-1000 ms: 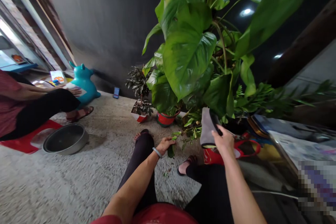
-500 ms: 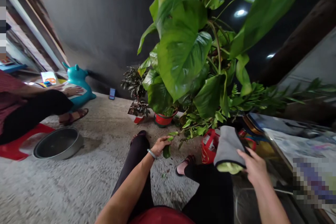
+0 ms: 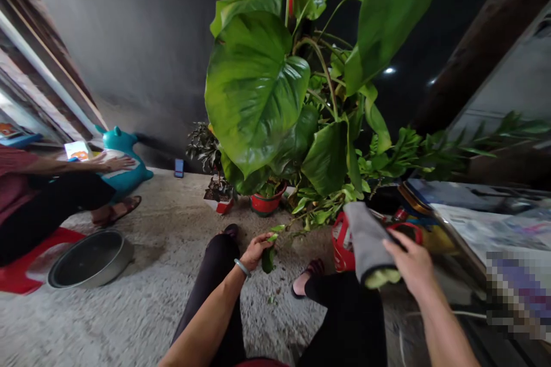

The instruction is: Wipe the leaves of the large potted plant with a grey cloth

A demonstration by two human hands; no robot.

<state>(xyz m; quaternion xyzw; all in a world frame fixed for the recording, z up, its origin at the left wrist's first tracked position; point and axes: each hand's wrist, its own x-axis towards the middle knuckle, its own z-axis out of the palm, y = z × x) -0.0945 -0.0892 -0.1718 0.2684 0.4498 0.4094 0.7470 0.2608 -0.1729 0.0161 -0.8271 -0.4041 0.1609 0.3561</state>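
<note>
A dark wall stands behind a rough concrete floor. In front of the wall rises a tall plant with broad, glossy leaves. At far left a seated person rests a hand on a teal animal figure, with a round metal basin on the floor nearby. A red bag sits on the floor below the greenery, partly hidden by a grey cloth with a yellow-green lining. The right hand grips this cloth by its edge, holding it above the floor at the wearer's right knee. The left hand pinches a leafy stem that trails right, low over the floor between the wearer's feet and the pots. Smallest is a grey bracelet around the left wrist
</note>
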